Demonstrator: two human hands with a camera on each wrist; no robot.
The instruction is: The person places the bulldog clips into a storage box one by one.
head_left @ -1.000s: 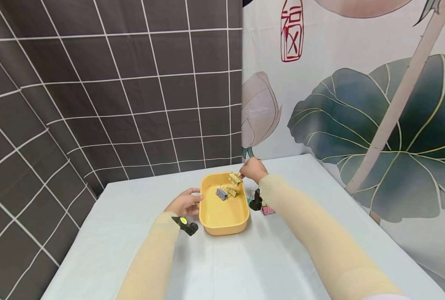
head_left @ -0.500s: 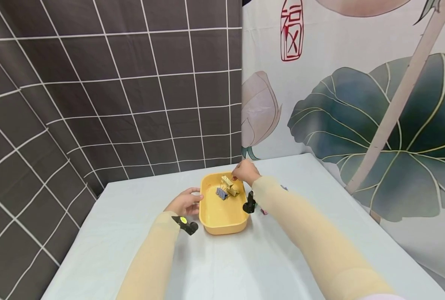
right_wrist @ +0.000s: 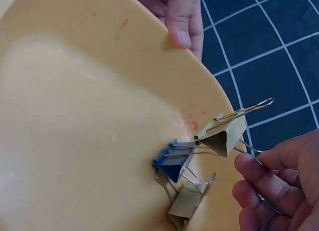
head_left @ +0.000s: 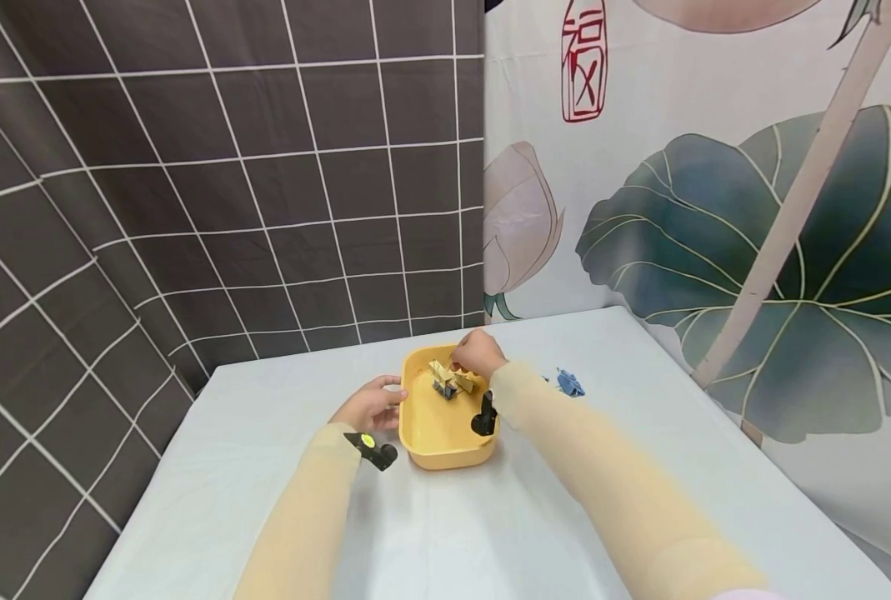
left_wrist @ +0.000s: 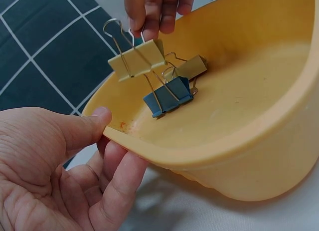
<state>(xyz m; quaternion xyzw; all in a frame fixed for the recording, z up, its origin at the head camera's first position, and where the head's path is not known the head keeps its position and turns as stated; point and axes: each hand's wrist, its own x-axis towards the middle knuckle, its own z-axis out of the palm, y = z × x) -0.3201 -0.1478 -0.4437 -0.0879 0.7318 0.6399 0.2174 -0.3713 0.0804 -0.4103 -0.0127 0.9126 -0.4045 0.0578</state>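
Observation:
My left hand (head_left: pixel 367 407) grips the left rim of a yellow plastic tub (head_left: pixel 448 437), thumb over the edge and fingers underneath in the left wrist view. Over the tub's far end, my right hand (head_left: pixel 479 354) pinches a wire handle of a yellow binder clip (right_wrist: pixel 227 133). That clip hangs above a blue binder clip (left_wrist: pixel 168 96) and a second yellow binder clip (left_wrist: pixel 192 68), both lying together on the tub floor. In the head view, the right fingertips partly cover this group.
Blue binder clips (head_left: pixel 569 382) lie on the white-covered table (head_left: pixel 430 533), to the right beyond my right sleeve (head_left: pixel 603 467). A dark tiled-pattern cloth (head_left: pixel 325 167) and a lotus-print cloth (head_left: pixel 543 275) rise behind the table.
My right hand has moved left from the tub's right rim to above the clips, carrying the yellow binder clip. Blue clips on the table have come into sight; a pink one is now hidden.

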